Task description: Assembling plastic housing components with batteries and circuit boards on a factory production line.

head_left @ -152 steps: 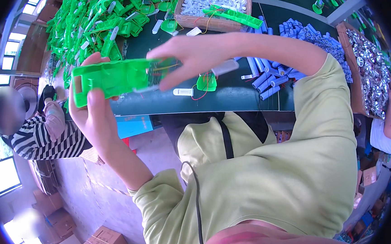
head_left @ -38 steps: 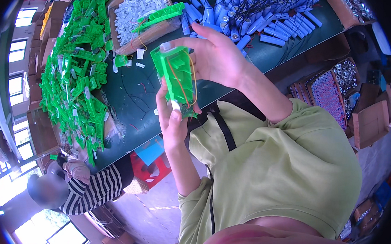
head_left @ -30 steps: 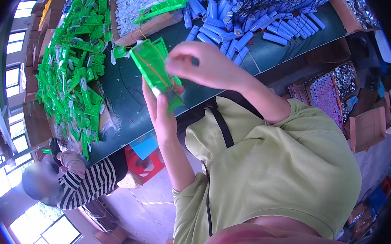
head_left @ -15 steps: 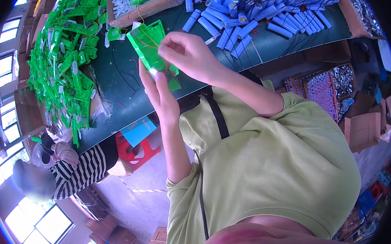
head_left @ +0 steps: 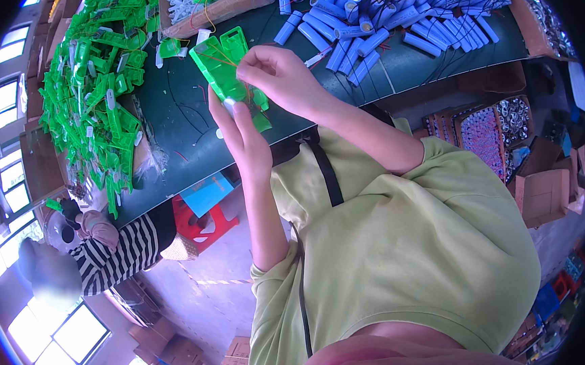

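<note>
A bright green plastic casing (head_left: 211, 71) is held up over the near edge of the table by my left hand (head_left: 248, 145), its fingers wrapped round the casing's lower end. Thin orange-yellow wires (head_left: 218, 57) run from the casing to the fingertips of my right hand (head_left: 284, 80), which are pinched on them at the casing's right side. A small white piece shows at my left thumb. What lies under my left fingers is hidden. Another green plastic piece (head_left: 261, 122) lies on the table just below the casing.
A large heap of green casings (head_left: 100, 94) covers the table's left side. Blue cylindrical battery cells (head_left: 360, 39) with black wires lie at the right, beside a carton of metal parts (head_left: 535, 13). A co-worker in a striped top (head_left: 125, 262) sits at left near a red stool (head_left: 208, 232).
Both hands stay almost in place. The casing has shifted and turned very slightly, and my left hand has moved a little to the right.
</note>
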Tool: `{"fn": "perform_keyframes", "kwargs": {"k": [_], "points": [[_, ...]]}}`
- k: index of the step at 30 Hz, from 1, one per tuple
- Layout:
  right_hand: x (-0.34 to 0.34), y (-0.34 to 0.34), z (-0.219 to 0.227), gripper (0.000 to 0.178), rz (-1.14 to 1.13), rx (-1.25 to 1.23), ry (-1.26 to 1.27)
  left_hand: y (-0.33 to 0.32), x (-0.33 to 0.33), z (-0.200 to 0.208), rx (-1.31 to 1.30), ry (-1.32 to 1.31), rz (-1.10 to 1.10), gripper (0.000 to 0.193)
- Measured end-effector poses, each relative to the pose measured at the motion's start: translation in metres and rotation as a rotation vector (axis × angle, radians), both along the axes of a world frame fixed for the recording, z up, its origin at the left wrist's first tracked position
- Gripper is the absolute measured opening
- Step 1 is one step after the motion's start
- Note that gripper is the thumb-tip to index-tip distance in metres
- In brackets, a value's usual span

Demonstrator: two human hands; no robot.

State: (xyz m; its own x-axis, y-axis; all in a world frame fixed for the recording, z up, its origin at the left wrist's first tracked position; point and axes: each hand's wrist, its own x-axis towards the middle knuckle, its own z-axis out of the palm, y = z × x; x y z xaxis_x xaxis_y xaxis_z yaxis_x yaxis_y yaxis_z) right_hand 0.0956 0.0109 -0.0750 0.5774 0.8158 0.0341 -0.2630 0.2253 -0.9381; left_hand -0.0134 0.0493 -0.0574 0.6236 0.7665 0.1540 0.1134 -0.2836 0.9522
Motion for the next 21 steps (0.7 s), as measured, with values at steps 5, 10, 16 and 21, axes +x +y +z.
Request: {"fn": "perform_keyframes", "kwargs": {"k": [5,10,16,21], "points": [[-0.012,-0.009,0.009,0.013,-0.084,-0.132,-0.295,0.009,0.007,0.001,-0.184,-0.127,0.037,0.047],[-0.017,-0.001,0.003,0.014,-0.366,-0.031,-0.726,0.019,0.016,0.004,-0.556,-0.346,0.009,0.044],[-0.013,0.002,0.002,0.014,-0.532,-0.003,-1.016,0.022,0.028,0.008,-0.541,-0.362,0.008,0.043],[-0.005,-0.002,0.003,0.012,-0.541,-0.049,-1.112,0.028,0.037,0.004,-0.56,-0.331,-0.015,0.04]]}}
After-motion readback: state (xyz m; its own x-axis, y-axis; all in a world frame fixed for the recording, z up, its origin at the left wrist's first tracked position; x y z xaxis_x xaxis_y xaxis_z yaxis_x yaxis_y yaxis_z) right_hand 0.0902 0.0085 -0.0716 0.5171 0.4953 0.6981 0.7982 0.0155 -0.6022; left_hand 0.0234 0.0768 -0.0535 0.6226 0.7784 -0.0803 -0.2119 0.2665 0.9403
